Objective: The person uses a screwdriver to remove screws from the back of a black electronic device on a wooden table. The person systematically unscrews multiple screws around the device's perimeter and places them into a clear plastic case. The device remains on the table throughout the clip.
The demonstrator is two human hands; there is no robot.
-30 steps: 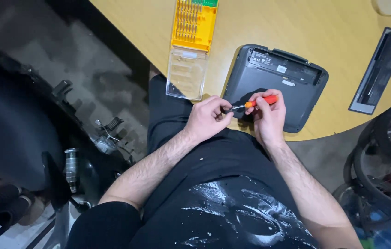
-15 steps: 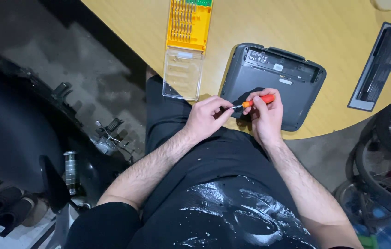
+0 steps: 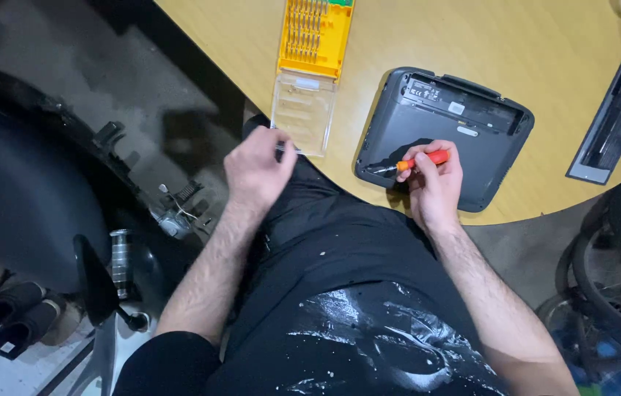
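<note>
My right hand [image 3: 434, 185] grips a small screwdriver with an orange handle [image 3: 419, 160], its tip over the near left corner of a dark grey laptop [image 3: 464, 139] lying bottom-up on the yellow table [image 3: 530, 59]. My left hand [image 3: 258, 170] is by the table's edge, just below the clear lid [image 3: 303, 110] of an open yellow bit case [image 3: 315, 33]. A thin metal piece shows at its fingertips; the fingers are curled, and I cannot tell whether they pinch it.
A long black battery pack [image 3: 617, 114] lies at the table's right edge. A dark office chair [image 3: 24, 198] and its base stand to the left on the floor. A bicycle wheel [image 3: 618, 257] is at the lower right.
My left hand has left the screwdriver and moved left toward the bit case lid. My right hand keeps the screwdriver over the laptop. The view shifted slightly.
</note>
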